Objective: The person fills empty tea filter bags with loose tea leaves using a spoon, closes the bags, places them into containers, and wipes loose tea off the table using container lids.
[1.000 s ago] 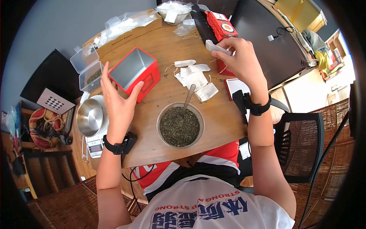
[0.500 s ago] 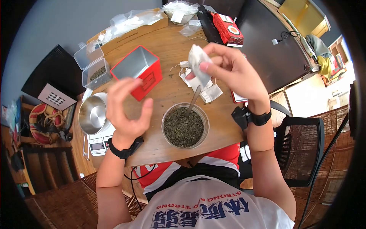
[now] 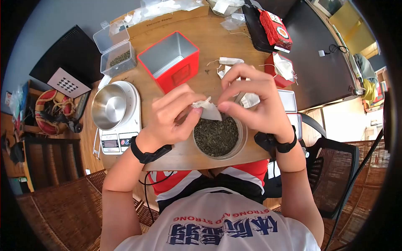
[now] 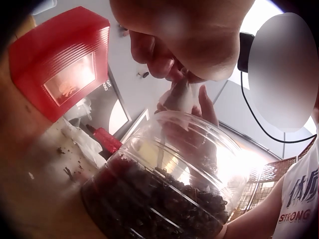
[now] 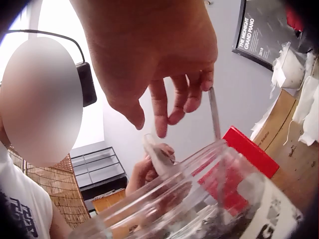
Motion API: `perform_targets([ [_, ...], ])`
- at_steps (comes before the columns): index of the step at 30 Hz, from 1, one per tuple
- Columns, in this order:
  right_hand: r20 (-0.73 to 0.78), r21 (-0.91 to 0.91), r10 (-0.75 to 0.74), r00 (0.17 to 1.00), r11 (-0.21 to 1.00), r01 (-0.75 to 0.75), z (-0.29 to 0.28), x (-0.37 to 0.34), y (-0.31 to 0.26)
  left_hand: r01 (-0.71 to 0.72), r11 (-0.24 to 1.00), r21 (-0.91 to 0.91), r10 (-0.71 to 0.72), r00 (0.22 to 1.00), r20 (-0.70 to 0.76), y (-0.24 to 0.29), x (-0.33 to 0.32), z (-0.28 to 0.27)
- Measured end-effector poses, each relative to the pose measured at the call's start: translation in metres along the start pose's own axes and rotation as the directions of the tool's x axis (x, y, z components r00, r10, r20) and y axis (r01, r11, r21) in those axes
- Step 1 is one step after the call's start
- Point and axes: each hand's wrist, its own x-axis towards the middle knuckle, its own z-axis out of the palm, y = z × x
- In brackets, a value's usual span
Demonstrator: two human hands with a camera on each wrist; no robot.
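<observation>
My left hand (image 3: 169, 117) pinches a small white tea bag (image 3: 211, 112) between thumb and fingers, over a clear plastic jar (image 4: 229, 149) of dark dried tea leaves (image 3: 215, 138). Beside the bag, my right hand (image 3: 259, 96) hangs with thumb and forefinger spread. In the right wrist view, a gap shows between those fingertips and the bag (image 5: 158, 158). A metal spoon (image 5: 215, 114) stands upright in the jar, its handle top right at the little finger's tip. An open red tin (image 3: 181, 75), silvery inside, stands behind my left hand.
Several white tea bags (image 3: 230, 61) lie behind my right hand. At right is a red box (image 3: 284, 81) holding white bags. A steel bowl (image 3: 109, 106) sits on a white scale (image 3: 119, 144) at left, with a lidded clear box (image 3: 119, 58) behind. A red packet (image 3: 274, 31) lies far right.
My right hand has brought the tea bag from the red box at right to above the jar. My left hand has left the red tin, moved right and taken hold of the bag.
</observation>
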Motion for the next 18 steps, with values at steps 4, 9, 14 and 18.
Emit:
perform_targets([
  [4, -0.143, 0.105, -0.056, 0.988, 0.992, 0.072, 0.005, -0.002, 0.012, -0.023, 0.999, -0.035, 0.025, 0.997, 0.067, 0.004, 0.002, 0.000],
  [9, -0.072, 0.160, -0.084, 0.994, 0.983, 0.094, 0.016, -0.004, 0.014, 0.064, 0.997, -0.049, -0.057, 0.988, 0.142, 0.007, 0.001, 0.000],
  [14, -0.048, 0.118, -0.128, 0.991, 0.984, 0.133, 0.015, -0.004, 0.020, 0.134, 0.991, -0.026, -0.128, 0.979, 0.158, 0.003, 0.000, -0.001],
  [18, -0.081, 0.057, -0.168, 0.982, 0.983, 0.173, 0.018, -0.005, 0.020, 0.216, 0.971, -0.102, -0.208, 0.975, 0.082, 0.008, 0.000, 0.006],
])
